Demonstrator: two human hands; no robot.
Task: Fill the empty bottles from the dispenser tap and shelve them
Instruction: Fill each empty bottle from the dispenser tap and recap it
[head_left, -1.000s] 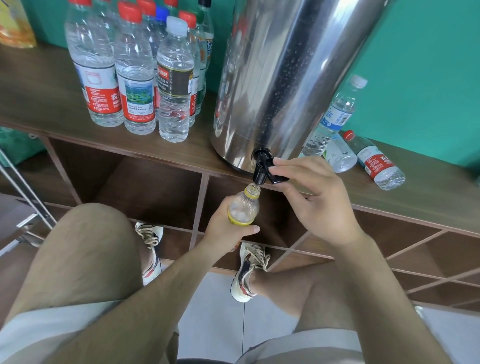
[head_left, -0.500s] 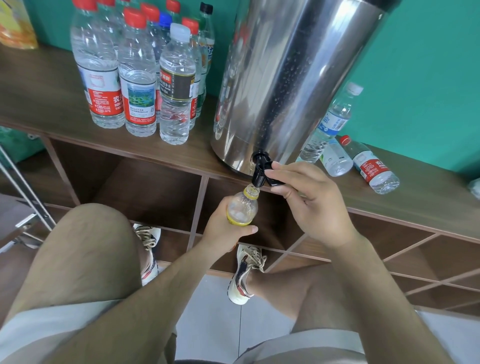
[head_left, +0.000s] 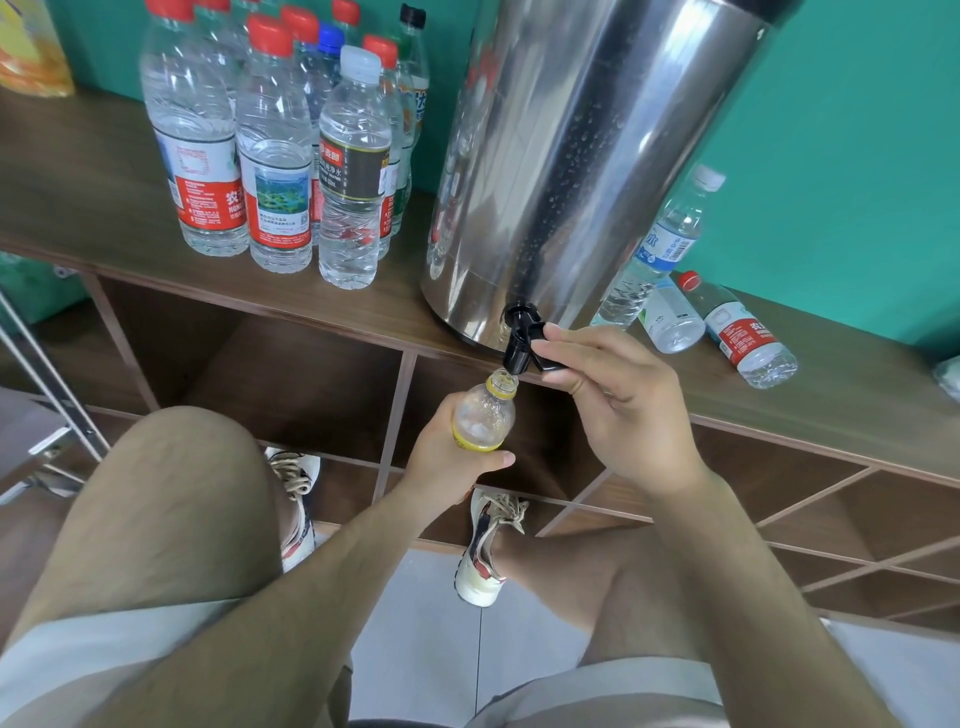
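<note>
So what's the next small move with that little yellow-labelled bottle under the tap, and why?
Probably work the black lever on the tap to run water, keeping the bottle steady. The right hand pinches that lever, the left hand grips the uncapped bottle with its mouth just under the spout, and no stream shows.

Teal wall (head_left: 857, 130) behind a brown wooden shelf unit (head_left: 78, 171), pale tiled floor (head_left: 415, 623) below.

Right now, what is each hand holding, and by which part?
The left hand grips the small yellow-labelled bottle round its lower body, mouth under the tap. The right hand pinches the tap's black lever.
</note>
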